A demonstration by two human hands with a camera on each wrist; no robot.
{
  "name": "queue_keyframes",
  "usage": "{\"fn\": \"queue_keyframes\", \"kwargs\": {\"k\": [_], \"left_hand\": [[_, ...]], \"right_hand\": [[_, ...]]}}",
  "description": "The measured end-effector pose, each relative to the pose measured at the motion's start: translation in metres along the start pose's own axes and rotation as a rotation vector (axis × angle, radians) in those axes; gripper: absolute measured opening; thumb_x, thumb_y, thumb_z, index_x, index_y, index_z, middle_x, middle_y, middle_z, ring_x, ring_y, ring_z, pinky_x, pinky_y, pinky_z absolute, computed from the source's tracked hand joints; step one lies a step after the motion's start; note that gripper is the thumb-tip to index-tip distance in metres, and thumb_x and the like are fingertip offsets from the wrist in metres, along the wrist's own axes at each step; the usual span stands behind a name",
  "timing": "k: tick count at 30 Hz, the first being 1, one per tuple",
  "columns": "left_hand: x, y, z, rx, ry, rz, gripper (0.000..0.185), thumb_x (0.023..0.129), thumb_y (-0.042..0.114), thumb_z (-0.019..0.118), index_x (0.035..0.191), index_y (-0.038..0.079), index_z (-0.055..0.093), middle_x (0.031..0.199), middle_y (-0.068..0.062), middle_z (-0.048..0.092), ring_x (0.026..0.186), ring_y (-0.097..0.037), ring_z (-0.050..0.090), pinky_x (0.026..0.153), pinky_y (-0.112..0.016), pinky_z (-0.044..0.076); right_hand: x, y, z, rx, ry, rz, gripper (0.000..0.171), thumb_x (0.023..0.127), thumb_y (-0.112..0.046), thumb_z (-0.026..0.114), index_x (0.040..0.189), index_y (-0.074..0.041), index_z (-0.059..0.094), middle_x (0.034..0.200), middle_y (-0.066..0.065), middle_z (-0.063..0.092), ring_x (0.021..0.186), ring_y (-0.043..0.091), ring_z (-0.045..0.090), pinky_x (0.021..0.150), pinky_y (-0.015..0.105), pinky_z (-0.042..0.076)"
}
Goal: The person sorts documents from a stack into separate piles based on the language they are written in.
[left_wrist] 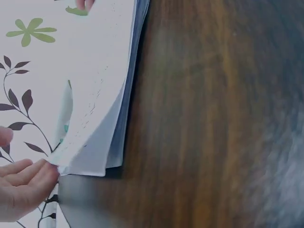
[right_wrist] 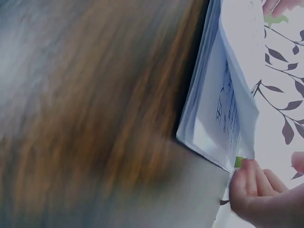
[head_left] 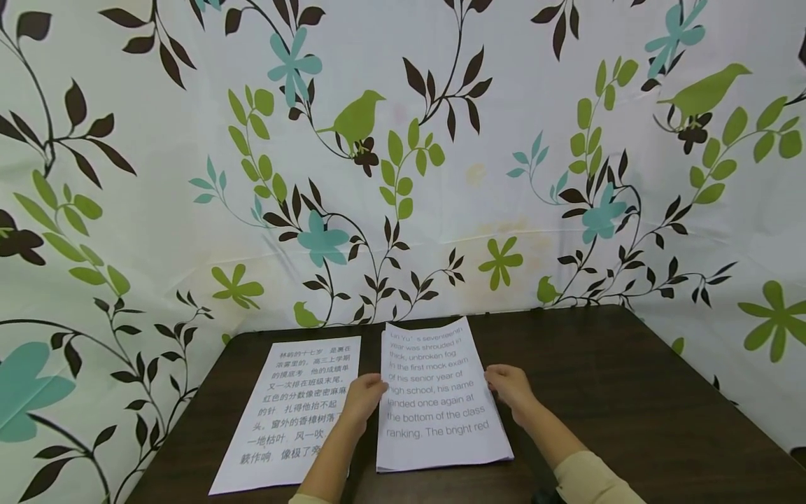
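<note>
Near the far edge of the desk (head_left: 630,406), the English-printed top sheet (head_left: 434,399) bows up from a paper stack (right_wrist: 209,133); the left hand (head_left: 363,397) pinches its left side, the right hand (head_left: 511,389) its right. An uneven pull could crease it; a grip catching lower pages (left_wrist: 95,156) could skew the stack toward the Chinese-printed sheet (head_left: 290,413) leftward.
</note>
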State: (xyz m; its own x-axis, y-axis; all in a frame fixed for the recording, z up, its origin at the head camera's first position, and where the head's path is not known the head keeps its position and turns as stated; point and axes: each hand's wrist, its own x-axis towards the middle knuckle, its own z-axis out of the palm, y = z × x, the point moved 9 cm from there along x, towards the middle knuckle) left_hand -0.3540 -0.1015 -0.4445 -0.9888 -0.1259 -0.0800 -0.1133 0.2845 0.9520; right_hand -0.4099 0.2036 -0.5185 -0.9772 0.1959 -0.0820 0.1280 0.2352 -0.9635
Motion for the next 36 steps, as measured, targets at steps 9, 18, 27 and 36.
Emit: {"fn": "queue_keyframes", "kwargs": {"k": [9,18,27,36], "left_hand": [[0.004,-0.018,0.002,-0.079,0.017,-0.025,0.037,0.076,0.0,0.054,0.108,-0.017,0.046,0.09,-0.021,0.055,0.076,-0.029,0.057,0.064,-0.037,0.049],[0.005,-0.025,0.002,-0.024,0.034,-0.009,0.023,0.074,0.0,0.058,0.093,-0.013,0.057,0.073,-0.01,0.057,0.057,-0.016,0.055,0.049,-0.028,0.047],[0.001,-0.024,0.004,0.029,0.044,-0.021,0.022,0.073,-0.001,0.059,0.092,-0.012,0.058,0.073,-0.01,0.057,0.058,-0.017,0.054,0.046,-0.024,0.045],[0.0,-0.024,0.006,0.035,0.049,-0.018,0.019,0.073,-0.002,0.059,0.09,-0.012,0.059,0.074,-0.011,0.057,0.059,-0.018,0.054,0.045,-0.023,0.043]], "right_hand": [[-0.057,-0.052,-0.007,0.12,0.004,0.07,0.037,0.079,-0.009,0.056,0.107,0.014,0.048,0.085,0.016,0.054,0.067,0.02,0.05,0.055,0.028,0.046],[-0.065,-0.052,-0.009,0.028,0.022,0.079,0.018,0.076,-0.006,0.06,0.083,0.009,0.056,0.071,0.01,0.054,0.059,0.018,0.05,0.049,0.029,0.044],[-0.065,-0.049,-0.005,-0.05,0.045,0.088,0.014,0.074,-0.002,0.06,0.077,0.01,0.054,0.066,0.01,0.053,0.053,0.016,0.051,0.046,0.026,0.044],[-0.067,-0.05,-0.005,-0.092,0.043,0.056,0.012,0.076,-0.002,0.057,0.075,0.011,0.056,0.063,0.011,0.053,0.052,0.018,0.052,0.044,0.027,0.043]]}}
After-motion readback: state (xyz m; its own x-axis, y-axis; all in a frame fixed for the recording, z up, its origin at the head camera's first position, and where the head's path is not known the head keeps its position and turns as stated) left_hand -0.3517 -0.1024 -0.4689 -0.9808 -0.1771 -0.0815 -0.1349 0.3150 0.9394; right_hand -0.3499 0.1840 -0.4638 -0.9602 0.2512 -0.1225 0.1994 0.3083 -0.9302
